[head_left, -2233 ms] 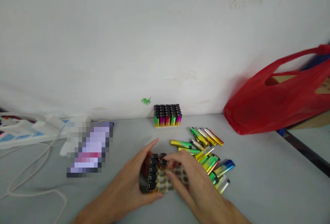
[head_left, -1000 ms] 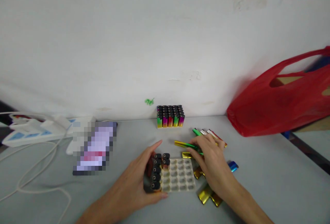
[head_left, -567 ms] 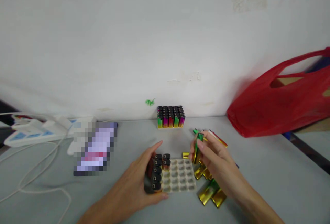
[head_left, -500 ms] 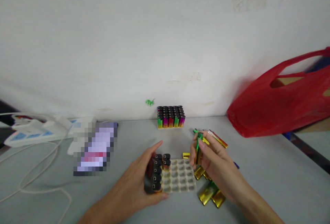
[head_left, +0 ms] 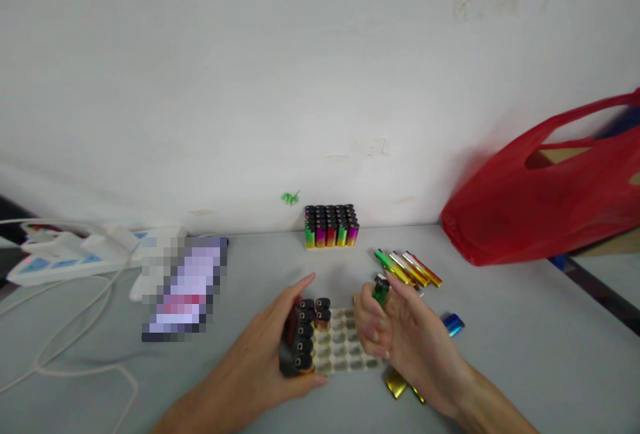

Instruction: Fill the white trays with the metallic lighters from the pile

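My left hand (head_left: pixel 255 354) is curved around the left end of a pale tray (head_left: pixel 349 362) with rows of sockets, its thumb and fingers gripping front and back. Black-topped lighters (head_left: pixel 305 331) stand in the tray's left column, and two more (head_left: pixel 323 311) in the column beside it. Over the tray's right side, my right hand (head_left: pixel 400 331) is closed around a green lighter (head_left: pixel 381 289). Its metal top and green upper body show above the curled fingers; the lower part is hidden in the hand.
A filled block of lighters (head_left: pixel 331 229) stands against the wall. Shiny coloured sleeves (head_left: pixel 407 269) lie behind my right hand, a blue one (head_left: pixel 453 325) to its right and gold ones (head_left: pixel 397 384) below. Left are a phone (head_left: pixel 187 291) and power strip (head_left: pixel 75 254); right, a red bag (head_left: pixel 540 201).
My right hand has turned and come down slightly over the tray's right side. Its fingers now wrap around what it holds, and a lighter's metal top shows. My left hand stays put.
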The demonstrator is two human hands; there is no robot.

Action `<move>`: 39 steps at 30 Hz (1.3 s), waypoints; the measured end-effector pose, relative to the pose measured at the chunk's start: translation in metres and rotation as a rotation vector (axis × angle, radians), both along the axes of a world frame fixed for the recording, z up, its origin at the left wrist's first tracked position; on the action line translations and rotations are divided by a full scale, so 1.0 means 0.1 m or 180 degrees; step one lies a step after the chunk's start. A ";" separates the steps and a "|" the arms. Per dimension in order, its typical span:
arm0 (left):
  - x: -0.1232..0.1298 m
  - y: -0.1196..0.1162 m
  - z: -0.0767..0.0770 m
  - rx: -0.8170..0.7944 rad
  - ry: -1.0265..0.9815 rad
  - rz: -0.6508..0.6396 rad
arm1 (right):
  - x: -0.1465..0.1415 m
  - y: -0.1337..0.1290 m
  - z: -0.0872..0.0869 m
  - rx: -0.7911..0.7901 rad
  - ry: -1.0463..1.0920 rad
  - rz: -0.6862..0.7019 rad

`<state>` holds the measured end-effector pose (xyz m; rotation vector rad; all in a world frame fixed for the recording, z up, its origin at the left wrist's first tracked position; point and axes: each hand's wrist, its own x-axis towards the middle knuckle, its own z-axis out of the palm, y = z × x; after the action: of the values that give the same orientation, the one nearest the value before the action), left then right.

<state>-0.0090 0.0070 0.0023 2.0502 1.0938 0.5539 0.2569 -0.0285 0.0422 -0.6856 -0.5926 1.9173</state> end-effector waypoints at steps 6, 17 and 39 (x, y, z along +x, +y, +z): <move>0.01 0.00 0.01 -0.0013 0.0039 -0.0003 | -0.02 0.00 -0.06 0.0011 0.0074 -0.0036; -0.01 0.00 -0.04 0.0066 0.0012 0.0029 | -0.07 0.01 -0.09 -0.0122 -0.0167 -0.0184; -0.02 -0.01 -0.01 0.0073 0.0096 -0.0030 | -0.09 -0.05 -0.05 -0.0224 -0.0455 -0.0136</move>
<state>-0.0106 0.0057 0.0011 2.0887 1.0993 0.5349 0.2474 -0.0331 0.0367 -0.8792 -0.5964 1.8674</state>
